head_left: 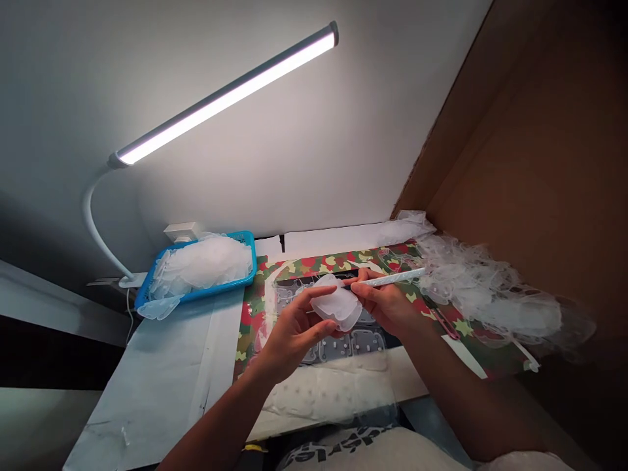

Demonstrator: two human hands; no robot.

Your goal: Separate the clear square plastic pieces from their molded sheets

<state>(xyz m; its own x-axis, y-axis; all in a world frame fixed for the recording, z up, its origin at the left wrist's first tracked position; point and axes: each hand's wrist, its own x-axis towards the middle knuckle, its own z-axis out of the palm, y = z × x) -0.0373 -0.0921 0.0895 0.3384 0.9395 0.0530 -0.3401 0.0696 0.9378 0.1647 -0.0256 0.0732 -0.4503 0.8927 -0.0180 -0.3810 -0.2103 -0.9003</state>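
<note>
Filling the view, a white wall [147, 176] rises from 9 to 12 o'clock and smooth brown cardboard [534, 131] closes off 2 o'clock. At 11 o'clock, a slim LED lamp bar [226, 98] glows on a white gooseneck [93, 219] clamped at the desk edge. Under the hands lies a glossy camouflage-print mat [314, 263], with a dark sheet of moulded clear shapes [348, 345] on it. A blue plastic tray [210, 292] at 10 o'clock holds stacked, translucent plastic pieces [201, 263], and a loose, crinkled heap of similar clear plastic [490, 294] sprawls at 3 o'clock.

At the centre, a frosted, rounded clear plastic piece [338, 306] sits between the hands. The left hand [294, 333] cradles it, fingers slightly spread and curled, thumb across its upper side. The right hand [387, 304] pinches a slender white stick [392, 279] between thumb and forefinger, its dark tip at the piece's upper edge; whether it touches is hard to tell. Those fingers partly hide the piece, and glare blurs its outline.
</note>
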